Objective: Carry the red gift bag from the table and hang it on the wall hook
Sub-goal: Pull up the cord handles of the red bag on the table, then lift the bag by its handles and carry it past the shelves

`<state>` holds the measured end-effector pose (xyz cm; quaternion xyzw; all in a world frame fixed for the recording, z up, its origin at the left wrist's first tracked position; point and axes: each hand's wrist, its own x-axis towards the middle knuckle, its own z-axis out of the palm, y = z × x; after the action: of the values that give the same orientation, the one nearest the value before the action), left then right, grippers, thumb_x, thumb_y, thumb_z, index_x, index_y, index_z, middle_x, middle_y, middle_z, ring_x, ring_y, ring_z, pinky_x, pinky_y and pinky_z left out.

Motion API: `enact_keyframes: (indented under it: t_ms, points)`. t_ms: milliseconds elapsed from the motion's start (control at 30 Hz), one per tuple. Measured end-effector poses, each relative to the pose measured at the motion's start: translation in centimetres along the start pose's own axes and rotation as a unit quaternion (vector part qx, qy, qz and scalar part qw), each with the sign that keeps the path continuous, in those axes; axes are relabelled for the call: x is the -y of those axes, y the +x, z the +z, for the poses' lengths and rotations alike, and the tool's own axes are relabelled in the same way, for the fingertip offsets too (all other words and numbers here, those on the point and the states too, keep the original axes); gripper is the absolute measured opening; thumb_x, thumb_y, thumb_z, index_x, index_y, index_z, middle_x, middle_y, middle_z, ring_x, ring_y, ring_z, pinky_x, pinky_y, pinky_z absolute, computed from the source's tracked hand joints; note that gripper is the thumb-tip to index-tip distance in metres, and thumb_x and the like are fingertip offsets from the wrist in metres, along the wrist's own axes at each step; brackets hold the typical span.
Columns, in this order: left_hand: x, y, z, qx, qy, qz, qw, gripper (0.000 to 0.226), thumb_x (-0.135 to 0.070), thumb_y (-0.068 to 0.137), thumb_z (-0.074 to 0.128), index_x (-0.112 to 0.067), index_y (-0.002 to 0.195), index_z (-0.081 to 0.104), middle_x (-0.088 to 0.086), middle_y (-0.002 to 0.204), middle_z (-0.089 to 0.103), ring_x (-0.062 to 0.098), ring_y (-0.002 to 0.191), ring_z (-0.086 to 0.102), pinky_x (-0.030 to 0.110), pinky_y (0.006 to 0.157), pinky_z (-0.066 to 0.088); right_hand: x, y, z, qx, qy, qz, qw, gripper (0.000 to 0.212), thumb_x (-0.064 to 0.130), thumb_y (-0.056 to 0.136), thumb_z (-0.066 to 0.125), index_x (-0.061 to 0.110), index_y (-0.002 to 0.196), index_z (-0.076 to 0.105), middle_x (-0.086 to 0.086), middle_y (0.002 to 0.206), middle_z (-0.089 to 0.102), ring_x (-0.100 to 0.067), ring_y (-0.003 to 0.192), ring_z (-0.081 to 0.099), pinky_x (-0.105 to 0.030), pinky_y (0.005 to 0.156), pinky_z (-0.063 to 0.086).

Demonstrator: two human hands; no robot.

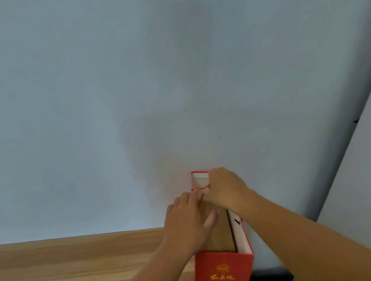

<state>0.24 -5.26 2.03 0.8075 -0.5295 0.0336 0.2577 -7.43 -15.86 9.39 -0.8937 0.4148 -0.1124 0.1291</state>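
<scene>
The red gift bag (pixel 223 274) stands against the wall (pixel 104 104), beside the table (pixel 67 273). Above its open top, the right hand (pixel 227 188) pinches its cord handle (pixel 200 186); the left hand (pixel 188 222) lies open, fingers spread.

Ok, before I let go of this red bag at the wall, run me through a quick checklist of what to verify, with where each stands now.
1. Right hand on the top edge of the red gift bag: ok, fingers closed at the rim.
2. Left hand steadying it: ok, laid flat over the bag's opening.
3. Bag against the wall: ok, the far rim meets it.
4. Wall hook in sight: cannot tell, the hands cover that spot.
5. Red cord handle over the hook: cannot tell.
6. Bag's weight off the hands: cannot tell, both hands touch it.
</scene>
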Motion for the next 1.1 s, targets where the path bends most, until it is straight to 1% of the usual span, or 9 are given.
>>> enact_keyframes:
  t_ms: [100, 200, 400, 500, 600, 700, 800, 933, 1100]
  points:
    - [-2.3, 0.8, -0.6, 0.017, -0.056, -0.023, 0.998, 0.089, -0.084, 0.073, 0.037, -0.03, 0.143, 0.043, -0.009, 0.132, 0.06, 0.015, 0.12, 0.058, 0.038, 0.106, 0.046, 0.7, 0.3, -1.0, -0.04, 0.017, 0.013, 0.999, 0.009, 0.019, 0.096, 0.061, 0.011, 0.092, 0.058, -0.014, 0.106, 0.064, -0.029, 0.085, 0.06, -0.036, 0.072, 0.047]
    - [-4.1, 1.1, -0.9, 0.026, -0.105, -0.077, 0.991, 0.093, -0.076, 0.064, 0.048, -0.027, 0.143, 0.041, -0.006, 0.136, 0.058, 0.018, 0.123, 0.058, 0.039, 0.109, 0.044, 1.1, 0.1, -1.3, -0.043, 0.067, 0.034, 0.996, 0.009, 0.014, 0.091, 0.066, 0.01, 0.09, 0.058, -0.011, 0.096, 0.063, -0.028, 0.082, 0.061, -0.032, 0.066, 0.044]
    - [-6.1, 1.5, -1.8, 0.01, -0.115, -0.129, 0.985, 0.054, -0.042, 0.087, 0.063, -0.016, 0.131, 0.049, -0.001, 0.126, 0.062, 0.023, 0.118, 0.062, 0.037, 0.109, 0.041, 1.5, -0.3, -1.7, -0.02, 0.152, 0.073, 0.985, 0.015, 0.015, 0.088, 0.076, 0.003, 0.095, 0.07, -0.005, 0.079, 0.064, -0.014, 0.058, 0.054, -0.021, 0.048, 0.041]
    - [-5.7, 1.5, -2.1, -0.023, -0.128, -0.137, 0.982, 0.036, -0.038, 0.088, 0.066, -0.015, 0.114, 0.056, -0.004, 0.097, 0.063, 0.023, 0.093, 0.065, 0.038, 0.097, 0.05, 1.7, -0.7, -2.4, -0.001, 0.196, 0.093, 0.976, 0.025, 0.018, 0.085, 0.08, -0.001, 0.099, 0.072, -0.015, 0.094, 0.076, -0.027, 0.078, 0.074, -0.032, 0.064, 0.061]
    - [-4.5, 1.3, -2.2, -0.046, -0.128, -0.127, 0.983, 0.019, -0.035, 0.086, 0.068, -0.021, 0.098, 0.064, -0.006, 0.086, 0.072, 0.022, 0.085, 0.07, 0.041, 0.082, 0.058, 1.4, -1.3, -3.0, 0.011, 0.215, 0.086, 0.973, 0.025, 0.015, 0.082, 0.078, -0.002, 0.098, 0.073, -0.018, 0.095, 0.078, -0.032, 0.088, 0.078, -0.042, 0.082, 0.065]
    - [-3.4, 1.4, -2.9, -0.028, -0.105, -0.08, 0.991, 0.014, -0.034, 0.087, 0.071, -0.021, 0.085, 0.066, -0.005, 0.078, 0.071, 0.019, 0.074, 0.066, 0.04, 0.07, 0.058, 1.0, -2.1, -3.8, 0.046, 0.194, 0.053, 0.978, 0.015, 0.009, 0.083, 0.073, -0.001, 0.093, 0.077, -0.016, 0.091, 0.08, -0.028, 0.088, 0.077, -0.036, 0.076, 0.064]
    - [-2.4, 1.4, -4.5, 0.013, -0.059, -0.019, 0.998, 0.022, -0.038, 0.09, 0.074, -0.02, 0.08, 0.066, -0.007, 0.072, 0.062, 0.014, 0.066, 0.057, 0.025, 0.058, 0.042, 0.6, -2.7, -4.8, 0.108, 0.154, 0.03, 0.982, 0.016, 0.013, 0.086, 0.069, 0.003, 0.097, 0.077, -0.012, 0.091, 0.078, -0.025, 0.086, 0.074, -0.03, 0.063, 0.054]
    - [-0.7, 1.0, -7.6, 0.01, -0.03, -0.009, 0.999, 0.014, -0.031, 0.089, 0.076, -0.018, 0.092, 0.079, -0.004, 0.087, 0.077, 0.014, 0.081, 0.069, 0.031, 0.076, 0.058, 1.4, -3.5, -4.0, 0.18, 0.03, -0.049, 0.982, 0.022, 0.015, 0.093, 0.063, -0.001, 0.106, 0.071, -0.011, 0.09, 0.066, -0.026, 0.077, 0.061, -0.035, 0.067, 0.048]
    - [2.6, -2.0, -12.6, -0.057, -0.054, -0.064, 0.995, 0.007, -0.033, 0.089, 0.079, -0.026, 0.09, 0.079, -0.012, 0.082, 0.075, 0.006, 0.081, 0.069, 0.022, 0.072, 0.051, 3.9, -4.0, -0.6, 0.013, -0.065, -0.151, 0.986, 0.02, 0.024, 0.104, 0.049, 0.013, 0.11, 0.064, -0.011, 0.116, 0.058, -0.031, 0.103, 0.06, -0.043, 0.08, 0.054]
